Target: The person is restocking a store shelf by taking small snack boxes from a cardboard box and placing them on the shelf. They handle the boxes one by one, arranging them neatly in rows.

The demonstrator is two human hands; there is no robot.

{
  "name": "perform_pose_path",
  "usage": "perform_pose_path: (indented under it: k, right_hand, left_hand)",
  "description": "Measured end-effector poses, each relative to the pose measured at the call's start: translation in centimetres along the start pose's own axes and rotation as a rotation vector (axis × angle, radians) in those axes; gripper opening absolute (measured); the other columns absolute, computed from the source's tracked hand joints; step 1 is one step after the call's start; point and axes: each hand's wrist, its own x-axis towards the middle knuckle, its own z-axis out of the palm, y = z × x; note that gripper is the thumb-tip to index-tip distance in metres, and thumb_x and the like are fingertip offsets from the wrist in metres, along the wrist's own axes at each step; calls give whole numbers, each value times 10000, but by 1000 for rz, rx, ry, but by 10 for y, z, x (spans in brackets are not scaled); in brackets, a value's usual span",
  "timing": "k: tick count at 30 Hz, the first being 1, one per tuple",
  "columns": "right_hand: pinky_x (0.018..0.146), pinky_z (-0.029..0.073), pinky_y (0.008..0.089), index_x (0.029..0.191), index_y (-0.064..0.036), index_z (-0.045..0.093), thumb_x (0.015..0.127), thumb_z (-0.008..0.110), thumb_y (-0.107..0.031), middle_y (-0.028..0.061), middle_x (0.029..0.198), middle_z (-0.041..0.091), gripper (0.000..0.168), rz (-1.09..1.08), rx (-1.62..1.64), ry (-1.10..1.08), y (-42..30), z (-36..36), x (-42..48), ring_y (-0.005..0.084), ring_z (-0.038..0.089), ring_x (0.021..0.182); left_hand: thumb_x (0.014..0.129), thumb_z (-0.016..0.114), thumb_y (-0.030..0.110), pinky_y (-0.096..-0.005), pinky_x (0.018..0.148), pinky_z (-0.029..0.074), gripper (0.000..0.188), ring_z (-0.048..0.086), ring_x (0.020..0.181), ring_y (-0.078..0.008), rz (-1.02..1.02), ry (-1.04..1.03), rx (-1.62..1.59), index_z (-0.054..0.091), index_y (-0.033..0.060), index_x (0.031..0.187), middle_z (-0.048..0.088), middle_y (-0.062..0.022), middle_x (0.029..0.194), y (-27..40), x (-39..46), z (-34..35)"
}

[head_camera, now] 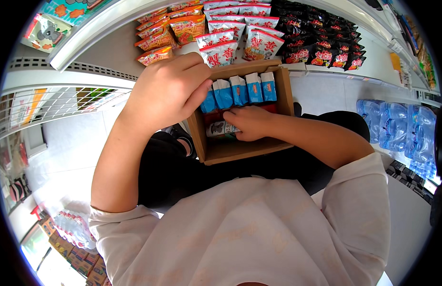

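Observation:
A cardboard box [286, 85] rests open on the lap, against the shelf front. Inside stands a row of blue and white snack packets [238, 91], with red packaging below them. My right hand [251, 123] reaches into the box, its fingers on a white and green packet [221, 128] that lies there; the fingertips are partly hidden. My left hand [170, 91] is raised over the box's left rim, fingers curled; whether anything is between them cannot be seen. Just behind it on the shelf are orange snack bags [154, 56] and white snack bags with red tops [219, 54].
Black snack bags [301, 54] stand in rows at the right of the shelf [374, 69]. A white wire rack [63, 103] is at left. Shrink-wrapped water bottles [394, 125] stand at right. An upper shelf edge [95, 30] juts in at upper left.

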Motion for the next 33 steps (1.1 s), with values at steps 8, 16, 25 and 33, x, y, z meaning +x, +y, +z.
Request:
perform_pose_path:
  k: [8,16,25,33]
  right_hand:
    - [749,533,430,1074,-73,511,810,791,-172,152,1001,671,398,141,381,-105,-36,-100,-20,285,689,941]
    - [921,495,301,1203,-53,553,768,826,-186,73,1129,665,530,-16,985,333,-21,-150,-56,148,640,1057]
    - [968,554,367,1291,-7,584,860,730,-325,125,1148,680,555,-236,1415,648,15,-167,-63,223,690,1072]
    - [1005,555,401,1360,15,539,927,684,-321,147,1224,684,566,-213,1596,661,18,-163,-59,244,693,1129]
  left_hand:
    - [836,725,18,-417,658,550,104,666,776,-343,-45,-19,11,671,11,924,670,-118,914,-4,-4,-4]
    - [892,661,-24,-348,657,546,115,675,798,-279,-141,-1,-312,677,-36,1005,694,-158,997,-2,-1,-9]
    - [967,557,33,-345,797,538,211,669,932,-249,-52,151,-593,689,-50,1109,665,-225,1177,21,11,-19]
    - [780,676,-98,-369,802,545,298,631,967,-278,84,146,-628,673,3,1060,606,-234,1250,19,10,-5]
